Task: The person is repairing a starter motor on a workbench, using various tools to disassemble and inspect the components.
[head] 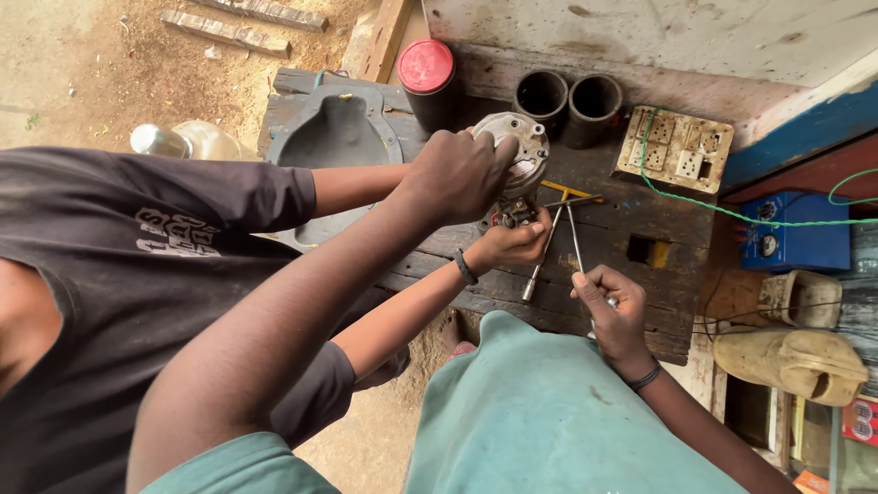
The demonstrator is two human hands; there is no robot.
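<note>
Worn wooden table [640, 220], dark planks, sits far and centre; its near edge runs just beyond the person's lap.

Left hand [462, 174] reaches across from the left, fingers wrapped over the top of a round grey metal housing [523, 151] that stands on the table's middle. Right hand [615, 306] is near the table's near edge, fingers closed around the handle of a slim metal T-wrench [574, 233] whose shaft runs up toward the housing's base.

A co-worker's hand [514, 245] with a dark wristband comes in from the left between the two, pinching small parts [512, 215] under the housing. A co-worker in a dark shirt fills the left side, so little room there.

Far edge crowded: red-lidded black can [430, 80], two black cylinders [567, 101], grey moulded tray [337, 137] at far left. White socket board [677, 146] lies to the right with a green wire [732, 212] trailing to a blue box [794, 233]. Bare planks show right of the wrench, around a square hole [645, 250].
</note>
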